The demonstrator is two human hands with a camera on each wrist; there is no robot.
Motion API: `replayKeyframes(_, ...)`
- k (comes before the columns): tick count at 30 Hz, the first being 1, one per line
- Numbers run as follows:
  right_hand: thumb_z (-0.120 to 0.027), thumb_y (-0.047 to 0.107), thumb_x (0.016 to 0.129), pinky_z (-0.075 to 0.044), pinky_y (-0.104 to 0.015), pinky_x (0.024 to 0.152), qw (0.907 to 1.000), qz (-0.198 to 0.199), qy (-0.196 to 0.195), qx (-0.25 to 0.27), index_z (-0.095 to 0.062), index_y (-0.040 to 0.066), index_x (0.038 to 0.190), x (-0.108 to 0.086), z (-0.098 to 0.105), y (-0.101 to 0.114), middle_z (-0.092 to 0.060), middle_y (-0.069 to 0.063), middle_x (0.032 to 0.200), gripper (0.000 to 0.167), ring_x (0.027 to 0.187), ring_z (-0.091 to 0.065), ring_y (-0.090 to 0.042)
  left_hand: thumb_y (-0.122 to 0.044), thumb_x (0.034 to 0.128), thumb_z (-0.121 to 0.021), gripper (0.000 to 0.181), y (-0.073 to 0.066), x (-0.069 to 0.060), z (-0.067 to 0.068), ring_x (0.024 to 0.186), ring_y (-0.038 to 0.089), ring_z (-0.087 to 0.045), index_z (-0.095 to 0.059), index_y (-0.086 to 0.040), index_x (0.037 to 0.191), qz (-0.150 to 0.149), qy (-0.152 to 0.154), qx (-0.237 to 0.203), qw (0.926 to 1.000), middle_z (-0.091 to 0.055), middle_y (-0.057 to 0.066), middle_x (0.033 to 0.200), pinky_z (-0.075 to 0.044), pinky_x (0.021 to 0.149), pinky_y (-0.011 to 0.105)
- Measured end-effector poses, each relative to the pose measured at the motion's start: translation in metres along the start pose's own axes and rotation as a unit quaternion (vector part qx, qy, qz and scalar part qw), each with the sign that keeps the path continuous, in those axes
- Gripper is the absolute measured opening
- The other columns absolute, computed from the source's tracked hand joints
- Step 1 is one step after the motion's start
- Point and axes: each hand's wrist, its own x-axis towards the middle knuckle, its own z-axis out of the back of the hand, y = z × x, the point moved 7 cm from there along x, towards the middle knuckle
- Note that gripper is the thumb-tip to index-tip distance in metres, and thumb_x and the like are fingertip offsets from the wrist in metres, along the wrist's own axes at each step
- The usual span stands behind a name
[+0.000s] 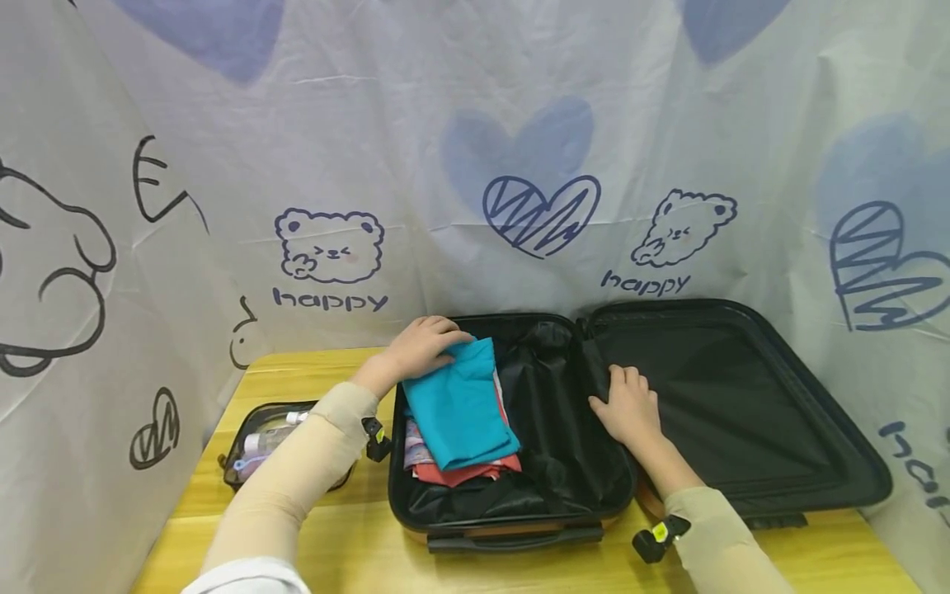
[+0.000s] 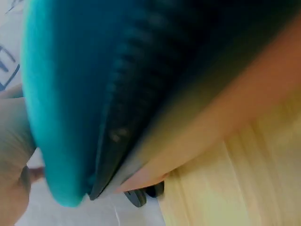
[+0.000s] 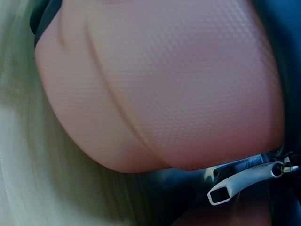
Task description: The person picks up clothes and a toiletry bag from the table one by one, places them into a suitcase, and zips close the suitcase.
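My left hand [image 1: 425,346] rests on the upper left corner of a folded teal garment [image 1: 463,412], its fingers lying over the cloth. The garment tops a small stack with a coral-red cloth [image 1: 460,473] and a patterned cloth [image 1: 417,450], in the left half of an opened suitcase [image 1: 512,540]. In the left wrist view, part of the hand [image 2: 14,155] shows beside the teal cloth and the suitcase's zipper [image 2: 117,134]. My right hand [image 1: 629,408] touches the black lining near the hinge, fingers fairly straight, holding nothing visible.
The suitcase lid [image 1: 727,404] lies open to the right. A clear pouch [image 1: 248,421] with bottles sits left on the yellow wooden table [image 1: 356,536], partly behind my left forearm. A zipper pull [image 3: 247,183] hangs beside the textured shell [image 3: 164,89]. A printed curtain [image 1: 445,272] stands behind.
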Motion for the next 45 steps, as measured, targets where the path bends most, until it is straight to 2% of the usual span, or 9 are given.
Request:
replayKeyframes(6, -0.064, 0.031, 0.089, -0.033, -0.063, 0.097, 1.0000, 0.001, 0.004, 0.000, -0.038, -0.007, 0.139, -0.001, -0.001, 0.003, -0.039, -0.030, 0.136, 0.068, 0.125, -0.037, -0.047, -0.041, 0.0926, -0.064, 0.060, -0.015, -0.015, 0.003, 0.141, 0.034, -0.038, -0.044, -0.024, 0.147, 0.043, 0.072, 0.013, 0.9964, -0.045, 0.013, 0.150, -0.033, 0.113, 0.056)
replayKeyframes(12, -0.064, 0.031, 0.089, -0.033, -0.062, 0.097, 1.0000, -0.001, 0.004, 0.000, -0.038, -0.007, 0.139, -0.003, -0.002, 0.003, -0.039, -0.030, 0.136, 0.068, 0.125, -0.038, -0.047, -0.059, 0.0872, -0.061, 0.074, -0.053, -0.032, 0.005, 0.148, 0.035, -0.026, -0.036, -0.030, 0.151, 0.023, 0.146, 0.005, 0.9890, -0.033, 0.010, 0.158, -0.026, 0.115, 0.063)
replayKeyframes(18, -0.064, 0.030, 0.089, -0.034, -0.062, 0.096, 1.0000, 0.000, 0.005, 0.002, -0.039, -0.007, 0.139, -0.005, -0.003, 0.003, -0.040, -0.030, 0.135, 0.067, 0.124, -0.038, -0.047, -0.069, 0.0754, -0.068, 0.094, -0.084, -0.060, -0.013, 0.153, 0.032, -0.009, -0.024, -0.040, 0.153, 0.045, 0.277, 0.001, 0.9598, -0.016, 0.004, 0.165, -0.016, 0.116, 0.068)
replayKeyframes(23, -0.064, 0.030, 0.090, -0.034, -0.062, 0.097, 1.0000, -0.002, 0.008, 0.005, -0.038, -0.007, 0.139, -0.007, -0.003, 0.002, -0.039, -0.031, 0.135, 0.067, 0.124, -0.037, -0.047, -0.062, 0.0726, -0.076, 0.100, -0.096, -0.072, -0.023, 0.154, 0.029, -0.005, -0.020, -0.042, 0.154, 0.065, 0.331, 0.027, 0.9411, -0.011, 0.003, 0.166, -0.012, 0.117, 0.067)
replayKeyframes(26, -0.064, 0.030, 0.090, -0.033, -0.062, 0.097, 0.9999, -0.003, 0.007, 0.007, -0.038, -0.007, 0.139, -0.007, -0.003, 0.003, -0.039, -0.030, 0.136, 0.067, 0.124, -0.037, -0.047, -0.047, 0.0772, -0.078, 0.097, -0.097, -0.073, -0.025, 0.153, 0.029, -0.006, -0.020, -0.040, 0.154, 0.063, 0.328, 0.044, 0.9416, -0.011, 0.003, 0.166, -0.014, 0.117, 0.067)
replayKeyframes(29, -0.063, 0.030, 0.090, -0.033, -0.062, 0.097, 1.0000, -0.001, 0.008, 0.006, -0.038, -0.007, 0.139, -0.006, -0.003, 0.004, -0.039, -0.030, 0.136, 0.067, 0.124, -0.037, -0.047, -0.036, 0.0813, -0.078, 0.092, -0.093, -0.071, -0.026, 0.153, 0.030, -0.009, -0.022, -0.037, 0.155, 0.054, 0.303, 0.056, 0.9497, -0.012, 0.003, 0.165, -0.017, 0.116, 0.066)
replayKeyframes(33, -0.063, 0.030, 0.090, -0.033, -0.062, 0.097, 1.0000, 0.000, 0.008, 0.004, -0.037, -0.007, 0.140, -0.006, -0.003, 0.005, -0.039, -0.031, 0.136, 0.067, 0.125, -0.037, -0.047, -0.037, 0.0822, -0.077, 0.090, -0.085, -0.070, -0.030, 0.153, 0.031, -0.010, -0.023, -0.035, 0.155, 0.052, 0.282, 0.056, 0.9565, -0.012, 0.005, 0.165, -0.018, 0.116, 0.066)
replayKeyframes(39, -0.063, 0.030, 0.091, -0.033, -0.063, 0.097, 1.0000, 0.002, 0.009, 0.004, -0.037, -0.007, 0.140, -0.004, -0.001, 0.004, -0.038, -0.031, 0.136, 0.067, 0.125, -0.036, -0.047, -0.013, 0.0936, -0.063, 0.070, -0.077, -0.067, -0.031, 0.152, 0.035, -0.011, -0.031, -0.033, 0.153, 0.048, 0.259, -0.007, 0.9645, -0.016, 0.007, 0.165, -0.019, 0.114, 0.068)
replayKeyframes(45, -0.062, 0.030, 0.091, -0.033, -0.063, 0.098, 1.0000, 0.001, 0.009, 0.003, -0.036, -0.008, 0.140, -0.004, 0.002, 0.003, -0.038, -0.032, 0.136, 0.068, 0.125, -0.036, -0.048, 0.003, 0.0940, -0.052, 0.064, -0.073, -0.070, -0.022, 0.150, 0.041, -0.017, -0.041, -0.028, 0.149, -0.022, 0.209, -0.104, 0.9721, -0.028, 0.010, 0.161, -0.023, 0.112, 0.070)
